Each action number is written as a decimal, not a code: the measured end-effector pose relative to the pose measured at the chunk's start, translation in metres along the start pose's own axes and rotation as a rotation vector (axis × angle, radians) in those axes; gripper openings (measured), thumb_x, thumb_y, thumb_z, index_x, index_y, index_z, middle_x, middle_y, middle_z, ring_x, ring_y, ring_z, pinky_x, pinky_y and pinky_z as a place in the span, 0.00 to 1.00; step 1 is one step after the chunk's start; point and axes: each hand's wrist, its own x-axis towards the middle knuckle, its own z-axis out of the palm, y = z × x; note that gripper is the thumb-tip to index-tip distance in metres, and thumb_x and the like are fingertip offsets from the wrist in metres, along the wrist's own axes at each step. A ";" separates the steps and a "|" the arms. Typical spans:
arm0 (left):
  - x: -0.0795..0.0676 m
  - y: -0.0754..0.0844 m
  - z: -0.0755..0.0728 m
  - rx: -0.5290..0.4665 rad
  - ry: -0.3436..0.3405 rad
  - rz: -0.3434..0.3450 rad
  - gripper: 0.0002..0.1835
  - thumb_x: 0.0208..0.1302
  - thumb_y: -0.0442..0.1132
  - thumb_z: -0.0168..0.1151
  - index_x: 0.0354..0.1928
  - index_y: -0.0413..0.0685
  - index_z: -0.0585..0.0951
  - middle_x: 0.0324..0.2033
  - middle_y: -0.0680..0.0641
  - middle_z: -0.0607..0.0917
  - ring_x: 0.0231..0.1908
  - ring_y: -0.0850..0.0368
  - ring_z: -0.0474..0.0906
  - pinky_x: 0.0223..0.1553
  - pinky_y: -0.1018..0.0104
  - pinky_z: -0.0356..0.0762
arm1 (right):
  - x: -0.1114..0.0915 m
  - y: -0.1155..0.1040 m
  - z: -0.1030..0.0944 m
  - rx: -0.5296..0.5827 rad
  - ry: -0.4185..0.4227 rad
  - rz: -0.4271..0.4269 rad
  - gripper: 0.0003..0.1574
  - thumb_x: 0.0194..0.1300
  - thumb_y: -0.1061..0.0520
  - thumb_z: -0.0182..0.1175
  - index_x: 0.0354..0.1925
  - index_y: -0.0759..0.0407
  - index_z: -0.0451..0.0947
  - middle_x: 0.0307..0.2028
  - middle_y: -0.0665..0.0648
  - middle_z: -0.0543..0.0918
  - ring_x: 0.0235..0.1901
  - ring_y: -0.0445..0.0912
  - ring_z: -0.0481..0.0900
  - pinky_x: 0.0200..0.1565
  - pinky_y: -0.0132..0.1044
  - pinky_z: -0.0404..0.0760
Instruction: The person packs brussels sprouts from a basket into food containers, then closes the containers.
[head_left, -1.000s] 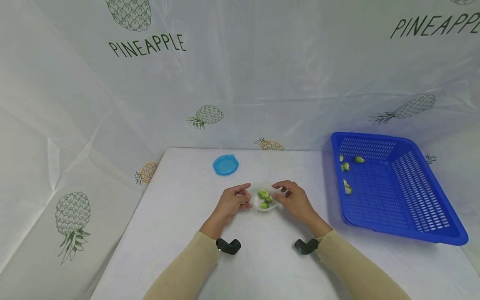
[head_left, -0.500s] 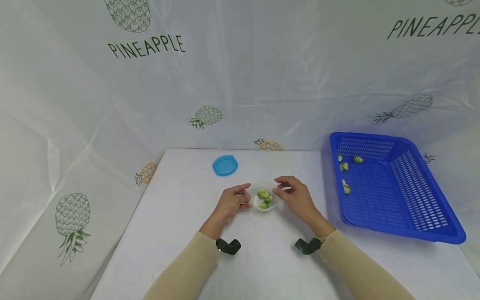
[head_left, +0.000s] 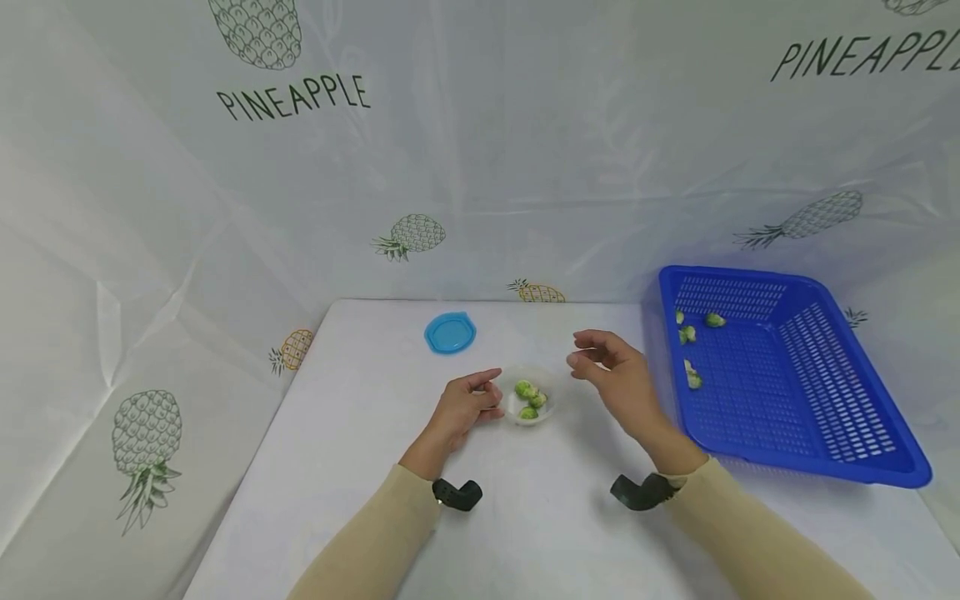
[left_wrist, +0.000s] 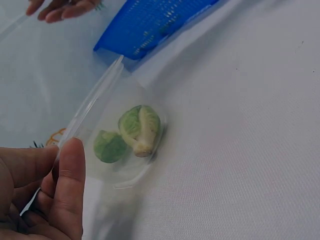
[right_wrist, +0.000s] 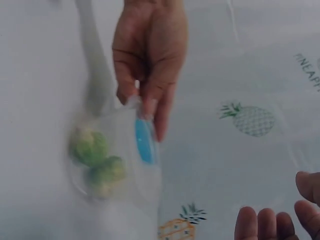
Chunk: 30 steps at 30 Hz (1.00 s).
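A small translucent plastic bowl (head_left: 543,375) stands on the white table with a few Brussels sprouts (head_left: 525,389) in it. My left hand (head_left: 461,407) pinches the left side of its rim between thumb and fingers; the left wrist view shows the fingers (left_wrist: 70,190) at the rim close up. Through the bowl's wall a Brussels sprout (left_wrist: 140,131) shows its pale stem end. To the right of the bowl and apart from it is my right hand (head_left: 618,379), raised over the table. Its fingers are loosely bent with nothing between them.
A blue plastic basket (head_left: 795,408) sits at the right, with several Brussels sprouts (head_left: 691,374) along its left side. Behind the bowl, slightly left, lies a round blue lid (head_left: 451,333). A pineapple-printed sheet (head_left: 517,150) hangs behind the table.
My right hand has left the bowl's right rim and moved right and slightly away from me, toward the basket. My left hand and the bowl stay in place.
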 end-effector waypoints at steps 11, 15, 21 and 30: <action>-0.002 0.000 -0.001 0.002 0.017 0.015 0.27 0.72 0.26 0.63 0.71 0.43 0.78 0.41 0.49 0.77 0.36 0.59 0.81 0.43 0.68 0.91 | 0.017 -0.046 -0.066 -0.185 0.037 0.043 0.30 0.75 0.47 0.67 0.67 0.58 0.76 0.55 0.47 0.82 0.45 0.34 0.87 0.48 0.26 0.88; -0.001 -0.002 -0.001 0.004 0.018 0.012 0.27 0.72 0.26 0.63 0.71 0.44 0.79 0.41 0.50 0.77 0.36 0.59 0.80 0.43 0.69 0.91 | 0.025 -0.046 -0.096 -0.229 0.068 0.069 0.30 0.74 0.45 0.67 0.68 0.54 0.76 0.52 0.39 0.82 0.43 0.34 0.87 0.47 0.24 0.87; 0.001 -0.003 -0.001 -0.004 0.011 0.012 0.27 0.72 0.25 0.63 0.71 0.43 0.78 0.41 0.50 0.76 0.36 0.60 0.80 0.43 0.68 0.91 | 0.039 -0.042 -0.138 -0.317 0.103 0.123 0.34 0.74 0.39 0.65 0.71 0.47 0.73 0.51 0.34 0.79 0.42 0.30 0.86 0.44 0.20 0.83; 0.002 -0.003 -0.001 -0.015 0.010 -0.001 0.27 0.71 0.25 0.63 0.71 0.43 0.79 0.41 0.50 0.76 0.36 0.60 0.80 0.43 0.67 0.91 | 0.056 -0.009 -0.186 -0.437 0.061 0.174 0.43 0.73 0.32 0.61 0.79 0.43 0.66 0.61 0.42 0.76 0.47 0.23 0.77 0.51 0.26 0.79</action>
